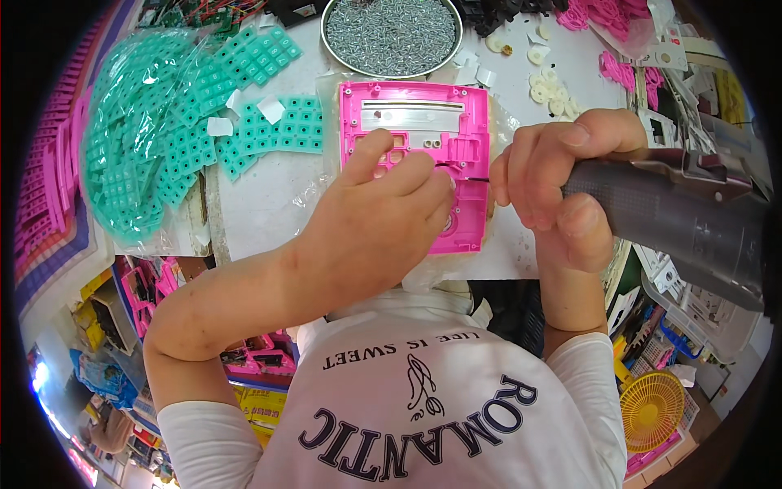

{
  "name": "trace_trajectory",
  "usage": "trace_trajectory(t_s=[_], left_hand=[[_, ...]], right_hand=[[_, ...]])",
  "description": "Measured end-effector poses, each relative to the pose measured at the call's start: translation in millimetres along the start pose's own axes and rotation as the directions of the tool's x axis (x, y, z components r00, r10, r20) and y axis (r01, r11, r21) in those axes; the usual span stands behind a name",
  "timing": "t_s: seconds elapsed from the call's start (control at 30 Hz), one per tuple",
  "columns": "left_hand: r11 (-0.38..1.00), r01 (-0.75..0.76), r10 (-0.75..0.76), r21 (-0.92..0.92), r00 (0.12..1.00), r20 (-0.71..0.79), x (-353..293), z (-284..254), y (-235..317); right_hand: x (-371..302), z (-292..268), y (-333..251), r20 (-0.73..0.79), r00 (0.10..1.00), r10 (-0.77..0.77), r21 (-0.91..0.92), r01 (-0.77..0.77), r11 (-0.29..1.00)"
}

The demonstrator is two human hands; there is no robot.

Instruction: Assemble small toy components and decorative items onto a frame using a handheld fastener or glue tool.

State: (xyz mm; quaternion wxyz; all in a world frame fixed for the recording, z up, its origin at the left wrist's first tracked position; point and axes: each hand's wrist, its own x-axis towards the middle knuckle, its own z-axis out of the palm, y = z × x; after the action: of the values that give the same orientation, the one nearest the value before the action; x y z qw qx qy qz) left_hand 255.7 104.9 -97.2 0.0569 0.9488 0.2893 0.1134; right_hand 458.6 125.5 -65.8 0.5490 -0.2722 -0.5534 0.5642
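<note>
Casing (475, 122), pink, lies at the middle of the surface (252, 196), beneath the left hand (375, 204), whose fingers curl over it with fingertips hidden, so I cannot tell whether that grip is clamped. Right of it, the right hand's (562, 167) grip is wrapped around a dark driver (676, 212). Farther out lie teal keypads (281, 126), left, and a dish (323, 33) of screws (391, 37), far.

The left hand (379, 200) bends over a pink plastic casing (476, 122) on the table (261, 224) — the right hand (558, 175) grips a grey cylindrical tool (668, 216). Beyond the casing stands a round tin (392, 77) of silver screws (391, 37); teal keypads (134, 138) lie leftward, many bagged.
</note>
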Motion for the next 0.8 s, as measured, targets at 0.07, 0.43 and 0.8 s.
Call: trace_trajectory(t_s=[0.07, 0.43, 0.8], left_hand=[[0.999, -0.02, 0.018, 0.041, 0.999, 0.037, 0, -1, 5], [0.973, -0.216, 0.221, -0.075, 0.973, 0.065, 8, -4, -28], [0.972, -0.151, 0.156, -0.182, 0.988, 0.011, -1, -3, -35]], right_hand=[[1, -2, -1, 0.001, 1.0, 0.0, -0.009, 0.0, 1.0], [2, -6, -1, 0.027, 0.999, -0.018, -0.02, 0.018, 1.0], [-7, 0, 17, 0.109, 0.994, -0.009, -0.059, 0.016, 0.998]])
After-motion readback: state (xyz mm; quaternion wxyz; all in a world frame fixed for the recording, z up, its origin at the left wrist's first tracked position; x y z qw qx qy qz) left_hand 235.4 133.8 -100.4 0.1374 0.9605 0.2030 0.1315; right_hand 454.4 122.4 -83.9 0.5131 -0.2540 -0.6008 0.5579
